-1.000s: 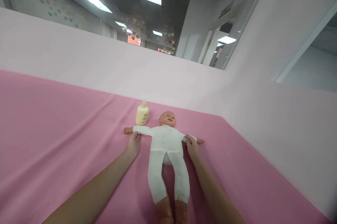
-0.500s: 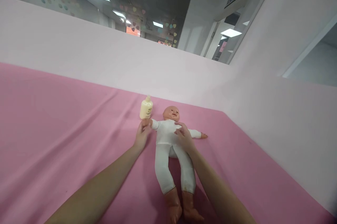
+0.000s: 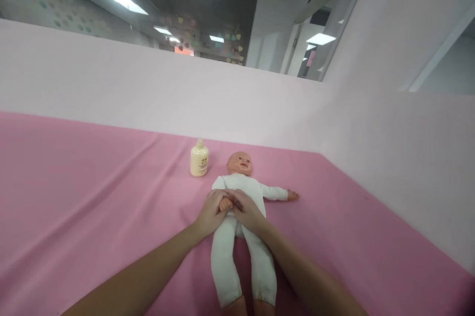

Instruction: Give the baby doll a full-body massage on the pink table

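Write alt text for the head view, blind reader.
Both hands, left hand and right hand, meet over the belly of a baby doll in a white bodysuit, holding one of its small hands there. The doll lies face-up on a pink cloth, with a cream lotion bottle standing beside its head.

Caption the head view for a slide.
Both hands, left hand and right hand, fold a doll's arm across its chest.

Doll (image 3: 241, 192) lay face-up on pink cloth (image 3: 92, 197), left hand (image 3: 211, 212) and right hand (image 3: 248, 212) clasped its small hand over the belly, cream bottle (image 3: 199, 158) stood beside its head.
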`<action>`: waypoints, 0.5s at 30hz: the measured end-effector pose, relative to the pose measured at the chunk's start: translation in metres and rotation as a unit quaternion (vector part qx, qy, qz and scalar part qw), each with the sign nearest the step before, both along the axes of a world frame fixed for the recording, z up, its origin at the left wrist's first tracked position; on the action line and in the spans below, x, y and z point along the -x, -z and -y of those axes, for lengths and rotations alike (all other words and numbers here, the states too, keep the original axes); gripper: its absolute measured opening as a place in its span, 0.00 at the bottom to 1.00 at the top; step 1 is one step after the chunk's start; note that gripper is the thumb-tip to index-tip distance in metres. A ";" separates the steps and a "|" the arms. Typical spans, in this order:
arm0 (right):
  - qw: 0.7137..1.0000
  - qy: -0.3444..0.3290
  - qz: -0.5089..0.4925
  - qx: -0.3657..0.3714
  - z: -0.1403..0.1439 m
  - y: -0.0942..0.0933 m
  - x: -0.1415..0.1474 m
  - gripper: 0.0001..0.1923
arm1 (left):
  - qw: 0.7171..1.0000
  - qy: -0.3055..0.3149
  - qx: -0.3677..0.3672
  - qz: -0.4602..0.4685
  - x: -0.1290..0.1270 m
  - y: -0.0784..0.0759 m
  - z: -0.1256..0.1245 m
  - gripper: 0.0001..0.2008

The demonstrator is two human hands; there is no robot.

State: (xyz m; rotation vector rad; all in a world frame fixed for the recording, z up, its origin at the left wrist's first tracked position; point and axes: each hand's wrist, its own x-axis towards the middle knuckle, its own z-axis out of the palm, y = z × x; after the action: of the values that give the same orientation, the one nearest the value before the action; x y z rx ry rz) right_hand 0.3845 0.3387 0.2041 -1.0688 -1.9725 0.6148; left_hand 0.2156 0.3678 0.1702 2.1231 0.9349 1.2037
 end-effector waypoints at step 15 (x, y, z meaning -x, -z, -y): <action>0.987 -0.091 -0.012 0.135 0.008 -0.014 -0.005 0.40 | 0.993 0.052 -0.089 -0.055 0.003 0.002 0.015 0.09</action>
State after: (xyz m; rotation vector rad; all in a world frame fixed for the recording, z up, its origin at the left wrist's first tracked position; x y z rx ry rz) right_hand 0.3897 0.3307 0.2180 -1.0387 -2.0198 1.0121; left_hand 0.2128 0.3533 0.1684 2.3689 0.7762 1.1651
